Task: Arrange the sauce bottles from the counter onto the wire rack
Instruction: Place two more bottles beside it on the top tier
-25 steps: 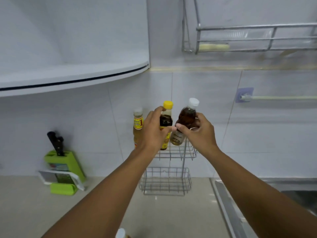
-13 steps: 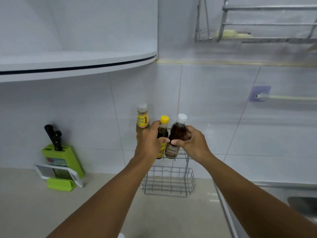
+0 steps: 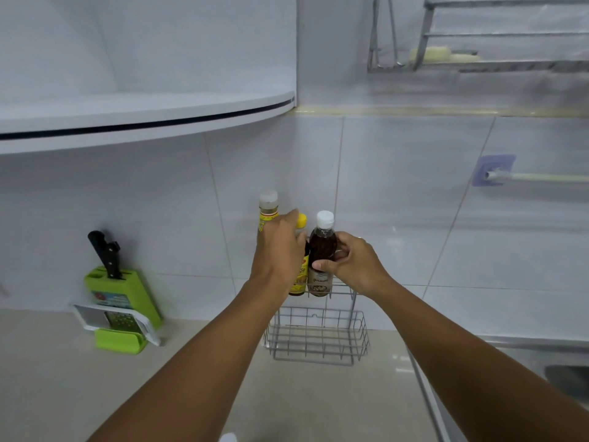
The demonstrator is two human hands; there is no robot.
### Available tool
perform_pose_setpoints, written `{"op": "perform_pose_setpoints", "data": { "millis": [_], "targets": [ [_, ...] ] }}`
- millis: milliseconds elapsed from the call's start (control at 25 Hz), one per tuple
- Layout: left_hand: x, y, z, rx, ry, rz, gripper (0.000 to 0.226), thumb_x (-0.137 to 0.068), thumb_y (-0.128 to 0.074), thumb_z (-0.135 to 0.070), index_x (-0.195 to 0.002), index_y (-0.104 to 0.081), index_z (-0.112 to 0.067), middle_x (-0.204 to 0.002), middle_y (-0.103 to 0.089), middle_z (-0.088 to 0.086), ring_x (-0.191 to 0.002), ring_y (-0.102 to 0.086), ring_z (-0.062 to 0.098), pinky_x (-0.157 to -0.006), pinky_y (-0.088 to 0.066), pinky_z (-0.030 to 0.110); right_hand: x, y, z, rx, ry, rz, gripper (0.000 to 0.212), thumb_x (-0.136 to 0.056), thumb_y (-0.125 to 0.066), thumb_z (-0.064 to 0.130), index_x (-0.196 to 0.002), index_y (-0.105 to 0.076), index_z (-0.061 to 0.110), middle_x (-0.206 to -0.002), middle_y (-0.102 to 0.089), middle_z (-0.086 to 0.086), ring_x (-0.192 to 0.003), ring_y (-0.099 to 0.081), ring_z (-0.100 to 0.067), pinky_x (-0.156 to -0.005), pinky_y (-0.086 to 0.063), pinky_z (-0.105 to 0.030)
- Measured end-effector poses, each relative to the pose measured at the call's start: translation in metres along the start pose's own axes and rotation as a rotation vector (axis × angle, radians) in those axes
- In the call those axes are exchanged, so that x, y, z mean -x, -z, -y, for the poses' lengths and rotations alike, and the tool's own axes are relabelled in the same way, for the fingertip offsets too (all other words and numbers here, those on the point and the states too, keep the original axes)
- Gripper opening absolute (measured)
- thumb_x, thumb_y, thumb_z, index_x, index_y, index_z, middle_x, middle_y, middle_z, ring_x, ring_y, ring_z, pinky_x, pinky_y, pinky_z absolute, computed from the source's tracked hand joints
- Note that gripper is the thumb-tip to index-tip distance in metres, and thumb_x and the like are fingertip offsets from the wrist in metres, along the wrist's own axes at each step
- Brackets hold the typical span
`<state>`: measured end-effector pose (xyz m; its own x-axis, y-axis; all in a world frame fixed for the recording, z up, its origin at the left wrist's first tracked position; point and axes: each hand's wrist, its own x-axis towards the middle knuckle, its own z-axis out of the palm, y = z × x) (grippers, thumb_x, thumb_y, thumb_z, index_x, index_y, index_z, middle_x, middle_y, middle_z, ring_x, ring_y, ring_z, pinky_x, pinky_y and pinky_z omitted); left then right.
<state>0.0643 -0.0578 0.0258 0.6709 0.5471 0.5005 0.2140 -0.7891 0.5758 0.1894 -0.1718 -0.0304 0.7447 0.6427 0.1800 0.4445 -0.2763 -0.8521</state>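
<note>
Standing upright in the wire rack's [image 3: 318, 333] upper tier: three bottles, tightly abreast. Right hand [image 3: 357, 266] clasps the white-capped dark bottle [image 3: 322, 250]; left hand [image 3: 280, 250] wraps the yellow-capped bottle [image 3: 301, 269], touching the tall amber bottle [image 3: 267, 212]. Lower basket is open. Knife block [image 3: 122, 295] stands well left.

The left grip [image 3: 280, 247] is wrapping the yellow-capped bottle [image 3: 301, 269] and the right grip [image 3: 353, 266] is clasping the white-capped bottle [image 3: 322, 247] — both standing on the wire rack [image 3: 318, 339] top tier, at the desk's [image 3: 63, 387] back edge.
</note>
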Motion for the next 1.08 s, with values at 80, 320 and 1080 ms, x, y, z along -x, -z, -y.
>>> {"op": "perform_pose_setpoints", "data": {
  "millis": [80, 320, 1080],
  "targets": [
    [0.001, 0.002, 0.000, -0.044, -0.064, -0.027, 0.016, -0.086, -0.061, 0.000, -0.100, -0.067, -0.006, -0.101, -0.067, 0.008, -0.090, -0.063, 0.025, -0.077, -0.057, 0.039, 0.002, -0.001, 0.002, 0.014, -0.010, -0.006, 0.054, -0.078, -0.090, 0.018, -0.127, -0.068, 0.018, -0.108, -0.076, 0.001, -0.083, -0.073, 0.000, -0.060, -0.049, -0.003],
    [0.001, 0.006, -0.001, -0.086, -0.077, 0.018, 0.008, -0.088, -0.059, -0.001, -0.092, -0.065, -0.005, -0.089, -0.066, 0.008, -0.080, -0.061, 0.025, -0.072, -0.057, 0.043, 0.011, -0.005, 0.007, 0.053, -0.044, -0.025, 0.056, -0.080, -0.088, 0.021, -0.130, -0.064, 0.018, -0.100, -0.069, 0.008, -0.083, -0.067, 0.003, -0.070, -0.054, -0.012],
    [0.119, 0.156, 0.194, -0.111, 0.160, 0.682, 0.049, -0.089, -0.044, 0.010, -0.130, -0.060, -0.011, -0.115, -0.066, 0.011, -0.104, -0.063, 0.027, -0.082, -0.050, 0.026, 0.136, -0.179, 0.101, 0.282, 0.244, 0.429, 0.041, -0.085, -0.069, 0.021, -0.125, -0.063, 0.023, -0.108, -0.059, 0.002, -0.093, -0.056, -0.014, -0.081, -0.046, -0.029]
  ]
}}
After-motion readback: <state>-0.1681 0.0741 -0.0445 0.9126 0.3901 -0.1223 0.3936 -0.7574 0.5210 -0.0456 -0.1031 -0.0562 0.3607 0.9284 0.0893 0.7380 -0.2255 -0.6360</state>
